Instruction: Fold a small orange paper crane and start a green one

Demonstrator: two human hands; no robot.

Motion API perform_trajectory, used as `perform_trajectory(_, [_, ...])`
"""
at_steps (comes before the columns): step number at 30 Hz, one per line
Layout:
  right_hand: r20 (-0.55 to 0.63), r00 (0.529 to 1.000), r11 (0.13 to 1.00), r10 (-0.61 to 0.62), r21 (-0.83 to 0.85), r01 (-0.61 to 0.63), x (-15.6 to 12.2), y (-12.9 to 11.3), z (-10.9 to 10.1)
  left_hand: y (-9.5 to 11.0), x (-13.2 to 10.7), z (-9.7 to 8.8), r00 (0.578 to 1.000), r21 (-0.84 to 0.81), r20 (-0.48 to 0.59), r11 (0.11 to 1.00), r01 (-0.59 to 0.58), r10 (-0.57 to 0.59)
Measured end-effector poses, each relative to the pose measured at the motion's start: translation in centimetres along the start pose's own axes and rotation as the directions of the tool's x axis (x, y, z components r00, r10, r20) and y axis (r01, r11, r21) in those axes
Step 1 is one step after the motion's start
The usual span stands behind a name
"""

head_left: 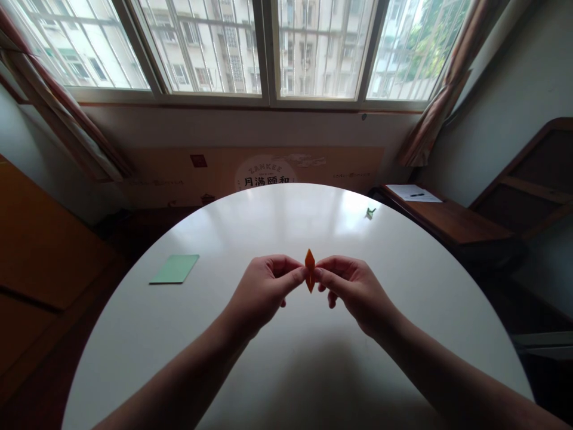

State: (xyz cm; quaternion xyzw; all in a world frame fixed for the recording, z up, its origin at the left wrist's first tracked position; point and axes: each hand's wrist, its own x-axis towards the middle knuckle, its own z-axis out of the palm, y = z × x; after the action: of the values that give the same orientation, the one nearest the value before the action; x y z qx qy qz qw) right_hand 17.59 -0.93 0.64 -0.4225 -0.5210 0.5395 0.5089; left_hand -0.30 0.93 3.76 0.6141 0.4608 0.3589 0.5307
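Note:
A small orange folded paper piece [310, 264], narrow and pointed at both ends, stands upright above the round white table [286, 358]. My left hand [262, 292] pinches its left side between thumb and forefinger. My right hand [353, 289] pinches its right side the same way. Both hands are held a little above the middle of the tabletop, fingers curled.
A light green paper sheet [175, 269] lies flat on the table's left part. A tiny green folded figure [370, 212] sits near the far right edge. A brown side desk [447, 218] with a paper and pen stands to the right; windows and curtains lie beyond.

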Motion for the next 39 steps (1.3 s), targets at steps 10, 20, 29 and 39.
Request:
perform_trajectory(10, [0.013, 1.000, 0.998, -0.011, -0.069, 0.012, -0.04, 0.33, 0.01, -0.19, -0.05, 0.02, 0.995, 0.079, 0.039, 0.992, -0.097, 0.094])
perform_trajectory(20, [0.031, 1.000, 1.000, -0.006, -0.008, 0.007, -0.05, 0.33, 0.21, -0.01, -0.07, 0.12, 0.996, 0.084, 0.048, 0.993, -0.085, 0.081])
perform_trajectory(29, [-0.006, 1.000, 1.000, -0.023, -0.017, 0.023, 0.17, 0.88, 0.09, -0.24, -0.10, 0.25, 0.990, 0.204, 0.102, 0.972, -0.115, 0.096])
perform_trajectory(39, [-0.018, 1.000, 1.000, 0.017, 0.003, -0.017, 0.00, 0.07, 0.28, -0.04, -0.21, 0.16, 0.991, 0.224, 0.075, 0.966, -0.129, 0.114])
